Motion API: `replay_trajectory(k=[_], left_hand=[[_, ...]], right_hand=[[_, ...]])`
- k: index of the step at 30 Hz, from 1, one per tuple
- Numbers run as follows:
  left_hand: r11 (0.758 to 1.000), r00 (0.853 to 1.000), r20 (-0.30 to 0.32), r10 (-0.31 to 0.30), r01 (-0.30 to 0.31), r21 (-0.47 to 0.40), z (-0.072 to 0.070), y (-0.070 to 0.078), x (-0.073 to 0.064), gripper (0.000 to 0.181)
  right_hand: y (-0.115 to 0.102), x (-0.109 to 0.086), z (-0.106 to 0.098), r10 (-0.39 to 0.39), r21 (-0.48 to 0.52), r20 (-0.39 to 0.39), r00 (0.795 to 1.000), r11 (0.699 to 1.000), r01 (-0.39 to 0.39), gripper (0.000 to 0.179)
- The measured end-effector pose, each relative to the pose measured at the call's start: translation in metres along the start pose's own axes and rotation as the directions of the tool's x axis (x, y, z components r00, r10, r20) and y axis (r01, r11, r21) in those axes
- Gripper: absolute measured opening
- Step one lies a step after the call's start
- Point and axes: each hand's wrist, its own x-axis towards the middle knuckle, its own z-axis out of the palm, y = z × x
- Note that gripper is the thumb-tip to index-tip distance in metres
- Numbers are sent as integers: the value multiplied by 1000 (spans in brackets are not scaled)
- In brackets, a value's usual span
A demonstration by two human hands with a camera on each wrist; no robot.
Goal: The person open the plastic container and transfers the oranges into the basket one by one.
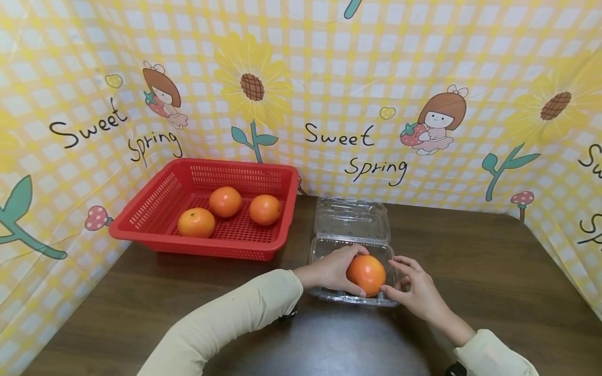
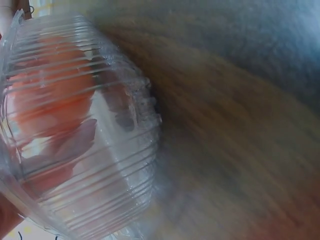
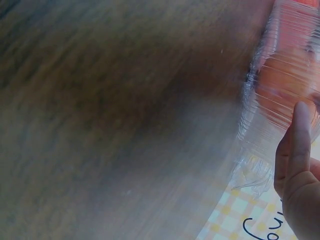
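An orange [image 1: 368,275] sits within the base of a clear plastic clamshell container [image 1: 329,297], toward its right side. My left hand [image 1: 333,269] reaches over the container's left side and grips the orange between thumb and fingers. At the right rim, my right hand [image 1: 420,292] holds the container, its thumb tip close to the orange. Through the ribbed wall, the left wrist view shows the orange [image 2: 52,95] and fingertips inside. A finger of the right hand [image 3: 300,175] lies against the container wall in the right wrist view.
Left of the container stands a red plastic basket [image 1: 249,245] holding three oranges [image 1: 196,223]. The container's lid [image 1: 350,219] lies folded back toward the patterned cloth [image 1: 282,104]. Everything rests on a dark wooden table [image 1: 494,261].
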Motion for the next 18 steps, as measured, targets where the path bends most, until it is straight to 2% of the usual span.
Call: replay_trajectory(k=[9,18], left_hand=[[999,1000,15,-1,2,-54,-3,-1,1,70],[996,999,40,-5,9,-83,-15,3,5,71]], right_hand=[[2,-1,0,1,3,1,1000,1000,-1,48],[0,0,-1,7,-5,4,1000,1000,-7,49]])
